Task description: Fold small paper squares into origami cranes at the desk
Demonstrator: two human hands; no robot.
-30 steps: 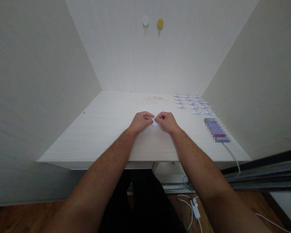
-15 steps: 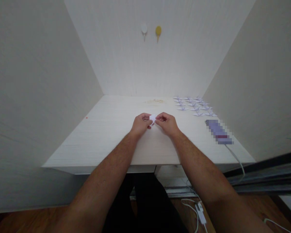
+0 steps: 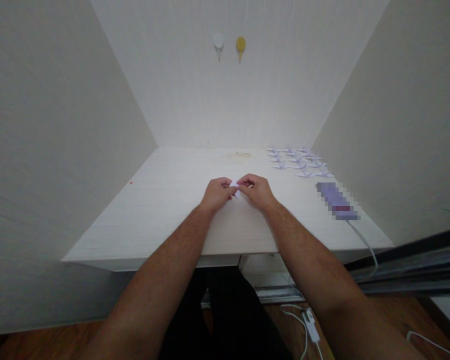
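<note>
My left hand (image 3: 215, 192) and my right hand (image 3: 257, 190) meet at the middle of a white desk (image 3: 161, 200). Both pinch a small white folded piece of paper (image 3: 234, 186) between their fingertips, just above the desk top. The fingers of both hands are curled closed round it, and most of the paper is hidden by them.
Several small pale purple folded paper cranes (image 3: 298, 162) lie in rows at the back right of the desk. A blurred purple phone (image 3: 337, 200) with a white cable (image 3: 363, 242) lies at the right edge. Two hooks, white (image 3: 218, 42) and yellow (image 3: 240, 45), hang on the back wall.
The paper has been lifted off the desk and turned between the fingertips. Both hands have drawn a little closer together. The view has shifted slightly.
</note>
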